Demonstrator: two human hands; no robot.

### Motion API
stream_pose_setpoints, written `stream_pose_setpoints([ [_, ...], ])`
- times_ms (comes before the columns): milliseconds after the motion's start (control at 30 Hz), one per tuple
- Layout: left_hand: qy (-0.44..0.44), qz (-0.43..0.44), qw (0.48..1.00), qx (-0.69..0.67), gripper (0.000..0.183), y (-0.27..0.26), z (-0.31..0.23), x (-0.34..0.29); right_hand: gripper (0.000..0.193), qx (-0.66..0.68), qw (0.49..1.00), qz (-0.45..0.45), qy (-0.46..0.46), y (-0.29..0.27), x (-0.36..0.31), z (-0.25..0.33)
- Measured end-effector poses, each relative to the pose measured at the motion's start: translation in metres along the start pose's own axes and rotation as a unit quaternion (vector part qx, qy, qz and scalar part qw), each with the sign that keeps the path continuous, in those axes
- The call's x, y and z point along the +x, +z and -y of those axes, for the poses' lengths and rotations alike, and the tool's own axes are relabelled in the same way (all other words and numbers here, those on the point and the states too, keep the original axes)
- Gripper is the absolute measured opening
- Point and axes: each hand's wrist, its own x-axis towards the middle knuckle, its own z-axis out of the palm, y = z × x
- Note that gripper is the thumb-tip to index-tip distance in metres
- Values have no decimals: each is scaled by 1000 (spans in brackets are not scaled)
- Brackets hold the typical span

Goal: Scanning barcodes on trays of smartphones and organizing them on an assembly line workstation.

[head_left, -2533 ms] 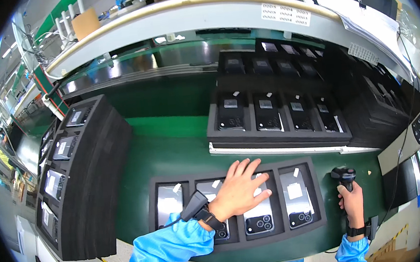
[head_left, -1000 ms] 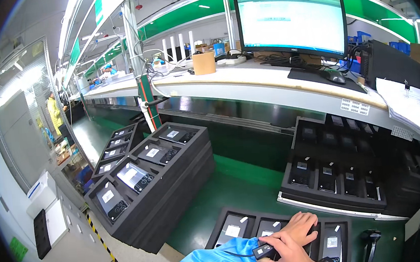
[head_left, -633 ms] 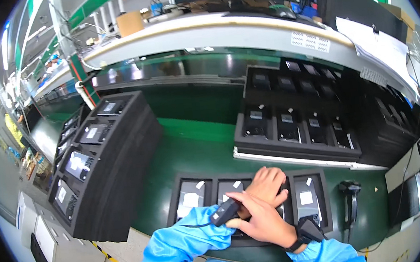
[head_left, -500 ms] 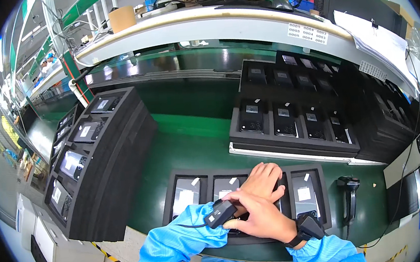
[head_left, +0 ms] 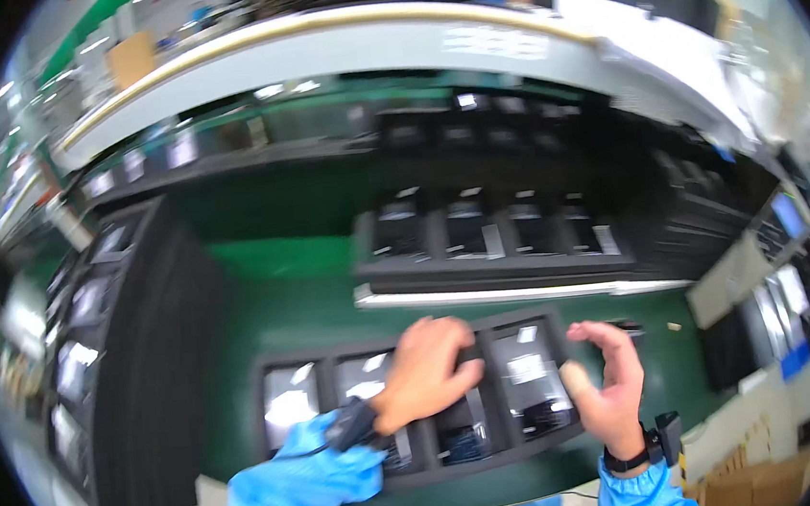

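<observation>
A black foam tray (head_left: 411,481) lies on the green table in front of me, with several dark phone-like devices in its slots. My left hand (head_left: 427,371) is over the tray's middle, fingers curved and thumb apart, covering part of one slot; it grips nothing that I can see. The device (head_left: 528,372) in the right slot shows a white label. Beyond the tray's right edge my right hand (head_left: 612,389) is raised with thumb and fingers spread in a C shape, nothing visible between them. A dark scanner (head_left: 631,327) shows only partly behind its fingers; contact cannot be made out.
Tall stacked foam trays (head_left: 160,371) with devices stand at the left. More loaded foam trays (head_left: 484,273) fill the far right. A white-fronted shelf (head_left: 339,51) runs across the back, papers (head_left: 668,66) hanging at its right. The picture is motion-blurred.
My hands have separated: the right has left the left wrist and moved right, past the tray's edge. The left remains over the tray. The whole view has shifted, moving the scene leftward.
</observation>
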Motion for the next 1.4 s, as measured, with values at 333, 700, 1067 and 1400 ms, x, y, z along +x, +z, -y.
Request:
stream_pose_setpoints([
  [333, -91, -9, 984, -150, 24, -15, 7, -11, 35, 275, 765, -554, 179, -231, 32, -144],
  [700, -125, 48, 979, -152, 24, -32, -13, -5, 44, -348, 719, -598, 73, -313, 81, -176],
  [1067, -67, 18, 990, -122, 40, -21, 11, -9, 27, 131, 886, 51, 442, -60, -24, -37],
  [1400, -42, 42, 996, -68, 31, -28, 5, -14, 39, -42, 753, 561, 341, 49, -8, 7],
])
